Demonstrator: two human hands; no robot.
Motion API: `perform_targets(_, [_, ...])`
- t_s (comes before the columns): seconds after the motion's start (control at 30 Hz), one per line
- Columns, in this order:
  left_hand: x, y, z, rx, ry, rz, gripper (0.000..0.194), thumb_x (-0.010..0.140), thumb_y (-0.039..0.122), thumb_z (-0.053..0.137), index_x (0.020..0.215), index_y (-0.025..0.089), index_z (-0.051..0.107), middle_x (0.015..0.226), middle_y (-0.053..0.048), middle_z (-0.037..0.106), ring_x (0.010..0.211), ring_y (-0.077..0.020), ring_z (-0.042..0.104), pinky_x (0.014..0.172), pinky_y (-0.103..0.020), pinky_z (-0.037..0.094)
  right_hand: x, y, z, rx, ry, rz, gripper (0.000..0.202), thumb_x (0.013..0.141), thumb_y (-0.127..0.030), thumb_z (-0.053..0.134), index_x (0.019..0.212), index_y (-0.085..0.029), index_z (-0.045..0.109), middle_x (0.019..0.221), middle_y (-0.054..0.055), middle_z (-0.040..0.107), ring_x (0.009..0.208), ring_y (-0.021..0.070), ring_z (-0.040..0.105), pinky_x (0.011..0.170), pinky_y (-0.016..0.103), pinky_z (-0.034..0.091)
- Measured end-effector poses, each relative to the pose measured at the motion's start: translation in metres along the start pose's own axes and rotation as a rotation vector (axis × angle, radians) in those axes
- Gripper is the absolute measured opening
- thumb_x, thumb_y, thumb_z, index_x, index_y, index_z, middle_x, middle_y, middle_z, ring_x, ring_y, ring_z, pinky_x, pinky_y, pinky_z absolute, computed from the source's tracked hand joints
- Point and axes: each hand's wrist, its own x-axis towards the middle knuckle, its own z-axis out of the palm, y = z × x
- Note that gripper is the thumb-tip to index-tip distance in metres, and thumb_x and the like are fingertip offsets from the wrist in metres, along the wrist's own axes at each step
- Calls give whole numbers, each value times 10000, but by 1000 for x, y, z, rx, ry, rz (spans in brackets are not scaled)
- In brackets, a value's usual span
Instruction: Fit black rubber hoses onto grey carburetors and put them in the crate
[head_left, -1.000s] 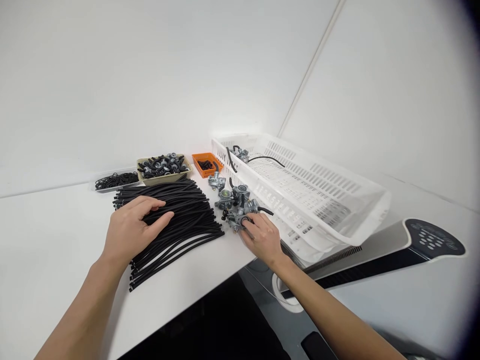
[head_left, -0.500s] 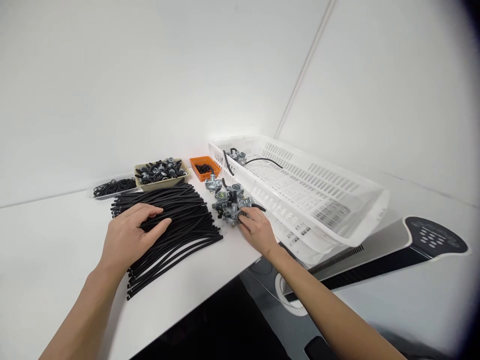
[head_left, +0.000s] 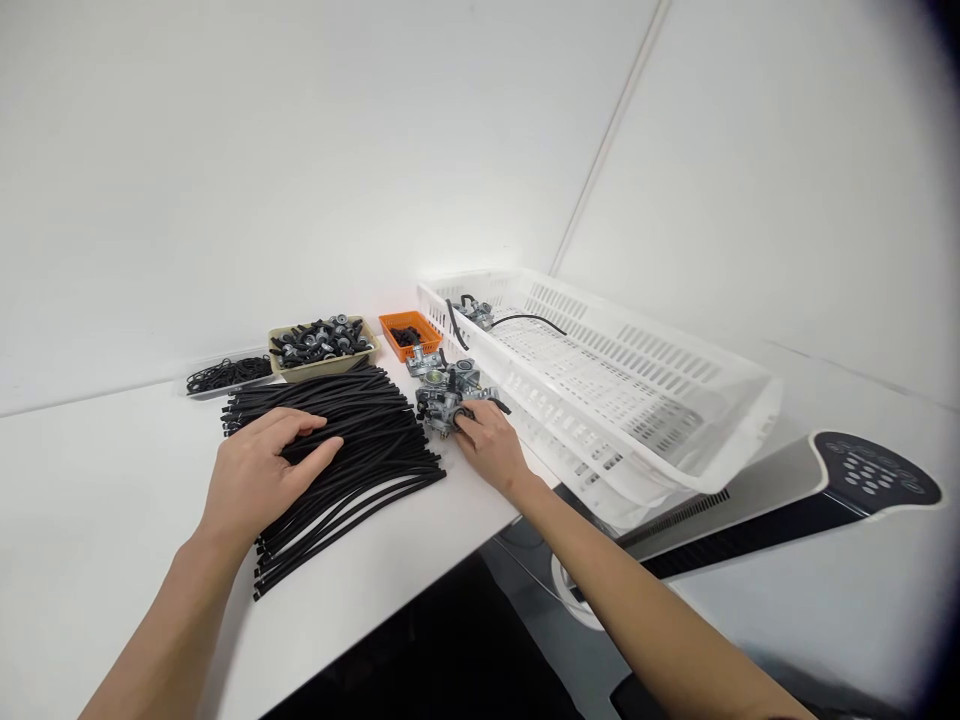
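My left hand (head_left: 266, 465) rests over the left part of a spread of black rubber tubes (head_left: 367, 430), thumb and fingers apart, holding nothing. To the right of the tubes, several metal carburetors (head_left: 451, 385) stand clustered on the white table. My right hand (head_left: 491, 445) has its fingers closed on the nearest carburetor (head_left: 444, 412), at the front of the cluster; its fingertips are partly hidden by the part. A short black hose pokes out just above my right hand.
A large white slatted basket (head_left: 600, 440) on the right holds a carburetor (head_left: 474, 312) with a black hose. Behind the tubes are a beige tray (head_left: 326, 370) of black and metal parts, an orange basket (head_left: 411, 322) and a clear tray (head_left: 229, 378) of black rings. A grey machine (head_left: 787, 510) stands at right.
My right hand has moved a little left, and the carburetors in the cluster have shifted left with it. My left hand has stayed where it was.
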Motion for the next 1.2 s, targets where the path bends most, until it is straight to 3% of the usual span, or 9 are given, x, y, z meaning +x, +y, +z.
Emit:
perform_targets(0.2, [-1, 0, 0, -8, -11, -17, 318, 953, 545, 694, 1025, 247, 780, 1040, -2, 805, 901, -200, 755, 770, -328, 569, 0, -5, -3, 23, -34, 17, 192, 1010, -177, 584, 1093, -182, 757, 1294, 185, 699, 1227, 347, 631, 1077, 545, 564])
perform_targets(0.37, [-1, 0, 0, -9, -13, -20, 322, 957, 552, 686, 1015, 247, 773, 1063, -5, 806, 883, -193, 750, 748, -325, 568, -11, -6, -9, 52, -12, 92, 221, 1045, -240, 576, 1162, -196, 758, 1304, 160, 739, 1242, 303, 676, 1111, 495, 563])
perform_targets(0.53, [0, -1, 0, -14, -26, -12, 323, 962, 551, 676, 1016, 246, 768, 1069, -10, 807, 882, -195, 748, 776, -329, 568, -25, -14, -21, 6, 20, 317, 238, 1004, -439, 683, 1020, -210, 749, 1063, 124, 769, 1016, 307, 734, 860, 456, 616])
perform_targets(0.67, [-1, -1, -1, -15, -47, -35, 333, 960, 564, 670, 1018, 251, 767, 1079, -19, 811, 890, -206, 749, 775, -336, 565, -17, -17, -19, -43, -129, 510, 390, 880, -598, 796, 836, -223, 699, 927, 85, 718, 926, 313, 719, 768, 417, 575])
perform_targets(0.9, [-1, -1, -1, -11, -54, -44, 350, 958, 588, 663, 1009, 256, 763, 1084, -27, 813, 922, -224, 756, 801, -354, 568, 9, -8, -1, 1, -233, 544, 218, 945, -350, 749, 791, -213, 679, 933, 79, 681, 905, 270, 689, 789, 378, 542])
perform_targets(1.2, [-2, -2, -2, -4, -59, -34, 361, 967, 604, 659, 1028, 262, 759, 1095, -5, 803, 877, -195, 751, 736, -330, 556, 3, -5, -5, 56, -250, 534, 134, 922, -310, 783, 894, -187, 736, 982, 95, 714, 953, 269, 700, 839, 368, 550])
